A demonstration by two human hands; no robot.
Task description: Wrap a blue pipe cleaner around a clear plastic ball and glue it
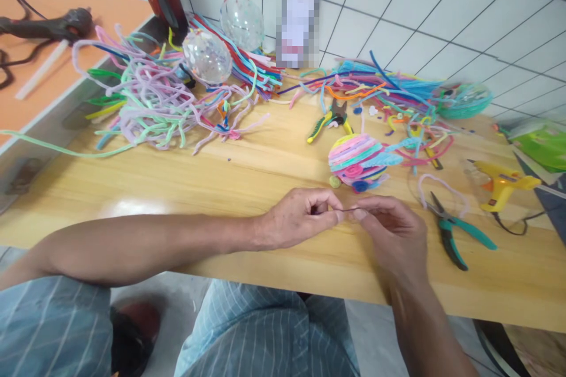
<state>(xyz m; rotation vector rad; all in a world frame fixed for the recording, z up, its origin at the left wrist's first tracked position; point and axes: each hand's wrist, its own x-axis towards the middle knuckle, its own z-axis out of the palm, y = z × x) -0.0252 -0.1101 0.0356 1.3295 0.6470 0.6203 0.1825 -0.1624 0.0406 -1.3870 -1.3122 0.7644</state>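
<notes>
My left hand (297, 218) and my right hand (391, 230) meet at the front of a wooden table (186, 179). Both pinch the ends of a thin dark wire (349, 210) stretched between their fingertips. Just behind my hands lies a ball wrapped in striped pastel pipe cleaners (358, 160). Green-handled pliers (455, 232) lie right of my right hand, beside a loose pale pink pipe cleaner (442, 185).
Heaps of coloured pipe cleaners cover the back left (150, 97) and back right (389, 91). Two clear plastic balls (207, 56) sit at the back. A yellow glue gun (502, 184) lies at the right, small yellow-green pliers (329, 119) mid-table, a black tool (48, 26) on the orange surface.
</notes>
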